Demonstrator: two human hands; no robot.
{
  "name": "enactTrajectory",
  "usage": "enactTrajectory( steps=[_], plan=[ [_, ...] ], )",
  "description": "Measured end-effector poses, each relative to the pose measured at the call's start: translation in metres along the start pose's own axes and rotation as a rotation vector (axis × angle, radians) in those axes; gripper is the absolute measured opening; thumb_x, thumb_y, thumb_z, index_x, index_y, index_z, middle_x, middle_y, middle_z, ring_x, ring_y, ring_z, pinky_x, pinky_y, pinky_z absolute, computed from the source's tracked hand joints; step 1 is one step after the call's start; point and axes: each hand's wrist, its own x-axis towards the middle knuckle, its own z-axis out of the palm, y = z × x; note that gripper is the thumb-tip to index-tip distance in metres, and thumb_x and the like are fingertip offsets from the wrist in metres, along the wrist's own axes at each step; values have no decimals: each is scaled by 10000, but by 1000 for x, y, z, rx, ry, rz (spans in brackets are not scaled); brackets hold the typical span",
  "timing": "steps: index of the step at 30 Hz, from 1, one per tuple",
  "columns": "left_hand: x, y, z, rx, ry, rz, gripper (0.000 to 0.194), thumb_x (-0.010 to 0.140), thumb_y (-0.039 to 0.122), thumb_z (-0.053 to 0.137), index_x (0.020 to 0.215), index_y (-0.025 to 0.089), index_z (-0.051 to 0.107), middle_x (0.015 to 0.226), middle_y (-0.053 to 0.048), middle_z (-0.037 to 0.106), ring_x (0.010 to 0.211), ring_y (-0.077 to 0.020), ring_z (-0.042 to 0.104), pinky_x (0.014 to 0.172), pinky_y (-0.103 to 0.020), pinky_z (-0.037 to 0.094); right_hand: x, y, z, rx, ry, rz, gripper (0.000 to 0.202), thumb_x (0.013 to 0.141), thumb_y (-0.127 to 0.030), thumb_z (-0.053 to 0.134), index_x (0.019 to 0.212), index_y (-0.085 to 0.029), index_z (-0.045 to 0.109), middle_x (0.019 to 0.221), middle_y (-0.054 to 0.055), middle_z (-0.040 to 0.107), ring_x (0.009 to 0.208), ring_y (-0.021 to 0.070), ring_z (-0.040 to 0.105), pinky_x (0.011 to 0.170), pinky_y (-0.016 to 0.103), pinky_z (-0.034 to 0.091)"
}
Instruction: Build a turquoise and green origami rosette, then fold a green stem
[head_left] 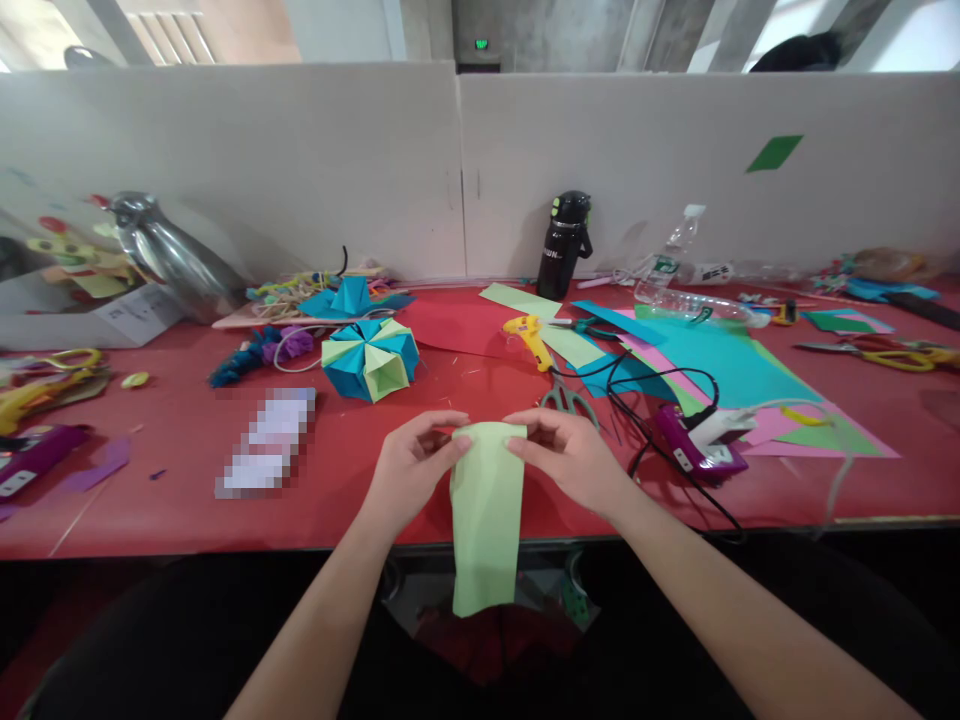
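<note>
A strip of light green paper [487, 520] hangs down past the table's front edge, its upper end pinched between both hands. My left hand [416, 460] grips the top left corner with thumb and fingers. The top right corner is held the same way by my right hand [566, 455]. Beyond my left hand sits a folded blue and light green paper ornament [371, 358]. A pair of grey-handled scissors [570, 400] lies just behind my right hand, partly hidden by it. Farther back is a yellow glue gun [529, 340].
On the red table [360, 520], a pixelated flat object [268, 440] lies at left. To the right are a purple power strip [694, 450] with cables and stacked coloured paper sheets [735, 360]. A black bottle [564, 245] and a metal jug [176, 255] stand before the white partition [315, 160].
</note>
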Motion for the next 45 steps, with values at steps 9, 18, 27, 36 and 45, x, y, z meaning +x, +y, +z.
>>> enactTrajectory(
  steps=[9,18,27,36,45],
  plan=[
    [-1,-2,3,-101,-37,-113,482,818,401,765,1231,189,634,800,-21,692,714,-147,622,638,-240,481,0,7,-3,31,13,-10,274,854,-383,709,1068,-214,685,920,50,726,828,191,671,741,328,537],
    [-3,-8,5,26,-12,-8,271,836,346,742,1063,198,745,844,-41,706,715,-147,610,634,-247,481,-6,11,-4,-57,49,-34,278,877,-370,688,1106,-226,751,982,66,758,885,227,692,795,382,554],
    [-6,-8,2,-134,26,-24,362,833,364,761,1152,202,706,995,-66,725,900,-187,666,740,-258,534,-6,9,-4,-41,62,-25,330,864,-378,703,1150,-220,753,988,68,775,886,229,707,811,395,581],
    [-10,-1,7,-321,-213,-186,452,887,388,718,1272,182,599,1114,-112,732,1023,-237,694,911,-348,539,-5,8,-6,33,189,-19,365,820,-379,750,1134,-195,765,939,58,779,846,211,725,784,355,612],
    [-12,4,9,-162,-234,-214,426,909,466,667,1210,169,620,1112,-94,723,943,-216,687,768,-282,524,0,8,-13,126,421,-43,419,767,-389,811,1131,-189,762,909,55,773,818,210,727,830,396,616]
  ],
)
